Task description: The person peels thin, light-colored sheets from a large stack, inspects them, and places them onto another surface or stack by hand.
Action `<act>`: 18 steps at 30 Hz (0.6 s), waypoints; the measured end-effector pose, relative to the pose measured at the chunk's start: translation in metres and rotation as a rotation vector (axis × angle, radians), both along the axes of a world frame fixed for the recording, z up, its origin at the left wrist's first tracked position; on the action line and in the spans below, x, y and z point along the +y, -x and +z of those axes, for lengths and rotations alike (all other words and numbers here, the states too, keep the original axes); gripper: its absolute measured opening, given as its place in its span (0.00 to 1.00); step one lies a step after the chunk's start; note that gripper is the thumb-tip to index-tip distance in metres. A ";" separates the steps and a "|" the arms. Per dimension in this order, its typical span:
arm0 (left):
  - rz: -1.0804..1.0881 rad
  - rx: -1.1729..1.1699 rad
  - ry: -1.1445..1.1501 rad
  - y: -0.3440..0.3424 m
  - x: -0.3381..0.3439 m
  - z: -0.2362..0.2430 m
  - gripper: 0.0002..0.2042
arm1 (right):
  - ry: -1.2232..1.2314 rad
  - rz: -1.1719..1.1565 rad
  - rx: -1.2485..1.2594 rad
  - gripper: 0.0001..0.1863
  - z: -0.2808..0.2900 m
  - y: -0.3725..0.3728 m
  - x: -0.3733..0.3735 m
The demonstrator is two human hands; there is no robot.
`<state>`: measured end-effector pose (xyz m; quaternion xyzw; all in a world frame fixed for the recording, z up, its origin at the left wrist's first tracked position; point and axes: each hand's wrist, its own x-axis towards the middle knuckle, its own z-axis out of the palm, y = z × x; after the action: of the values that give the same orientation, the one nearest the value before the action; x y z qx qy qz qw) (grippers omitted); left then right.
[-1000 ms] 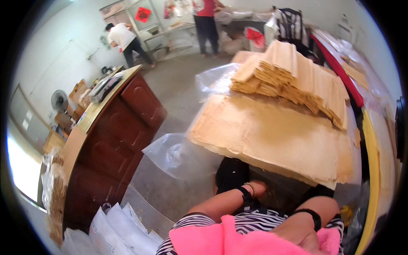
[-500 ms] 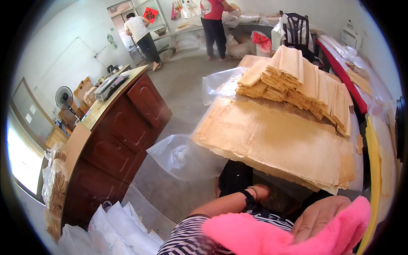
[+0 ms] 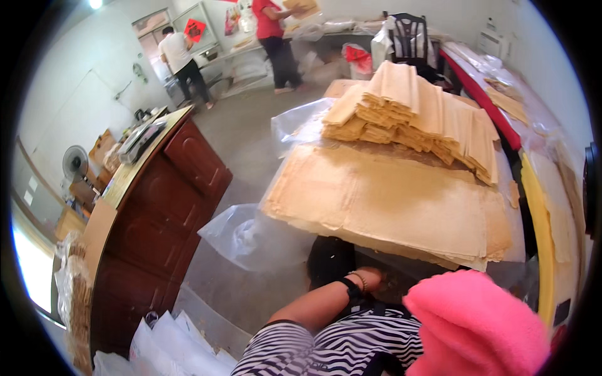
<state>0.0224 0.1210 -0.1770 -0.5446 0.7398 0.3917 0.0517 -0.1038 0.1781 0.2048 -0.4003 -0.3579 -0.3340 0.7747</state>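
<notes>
A fluffy pink towel (image 3: 478,326) is bunched up at the lower right, in front of my striped top. It hides my right hand, which appears to hold it up. My left hand (image 3: 371,279) is low, by my lap under the near edge of the sheets; its fingers are hidden. A bracelet and a dark watch are on that wrist. Wide flat tan sheets (image 3: 389,197), looking like dried bean curd skin, lie layered on the work surface before me. Behind them rises a heap of folded tan sheets (image 3: 433,116).
Clear plastic (image 3: 241,238) hangs left of the sheets. A dark red cabinet (image 3: 169,200) stands at left, white sacks (image 3: 169,341) at lower left. Yellow material (image 3: 540,232) edges the right side. Two people work at the back, near a dark chair (image 3: 409,41).
The pink towel has been lifted and bunched, now covering my right hand, which showed before. My view has shifted to the right. The person in red now raises a tan sheet.
</notes>
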 end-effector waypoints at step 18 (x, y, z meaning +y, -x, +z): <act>-0.048 -0.023 0.087 0.013 -0.023 0.006 0.18 | 0.059 -0.212 0.063 0.20 -0.002 0.007 -0.002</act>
<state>0.0091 0.0984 -0.1709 -0.5329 0.7683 0.3517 0.0457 -0.1112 0.1761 0.2029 -0.4689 -0.2987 -0.3908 0.7336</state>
